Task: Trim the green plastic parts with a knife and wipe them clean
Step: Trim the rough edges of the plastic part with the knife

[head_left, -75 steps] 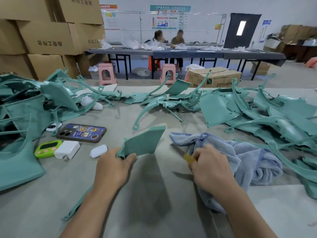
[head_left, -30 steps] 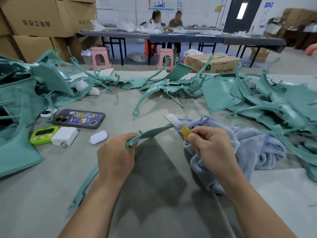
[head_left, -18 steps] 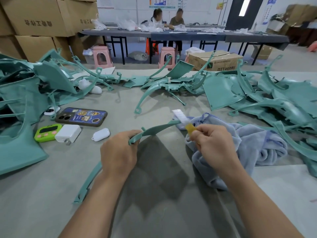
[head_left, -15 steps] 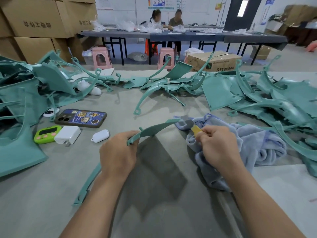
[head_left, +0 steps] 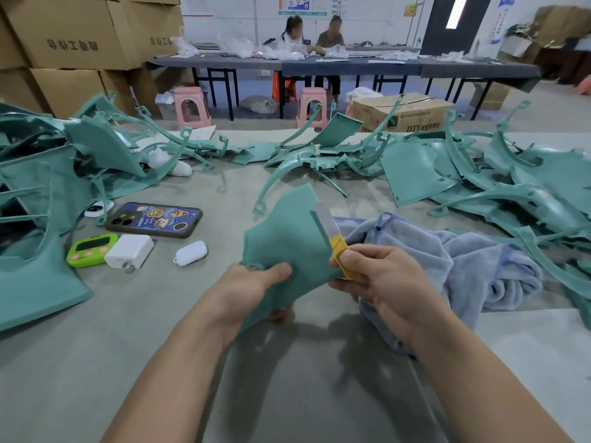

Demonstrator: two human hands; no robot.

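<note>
My left hand (head_left: 252, 284) grips a green plastic part (head_left: 287, 238) by its lower edge, holding its broad flat face up toward me above the table. My right hand (head_left: 380, 279) pinches a yellow-handled knife (head_left: 332, 233). The knife's pale blade lies along the part's right edge, pointing away from me. A light blue towel (head_left: 463, 260) lies crumpled on the table just right of my right hand, partly under my forearm.
Heaps of green plastic parts lie at the left (head_left: 48, 187), across the back (head_left: 319, 148) and at the right (head_left: 511, 187). A phone (head_left: 153, 220), green timer (head_left: 91, 249), white charger (head_left: 129, 251) and white case (head_left: 191, 253) sit left of my hands. Two people sit at a far table (head_left: 351, 63).
My left hand has turned the part from edge-on to face-up. My right hand has lifted the knife off the towel and set the blade along the part's right edge.
</note>
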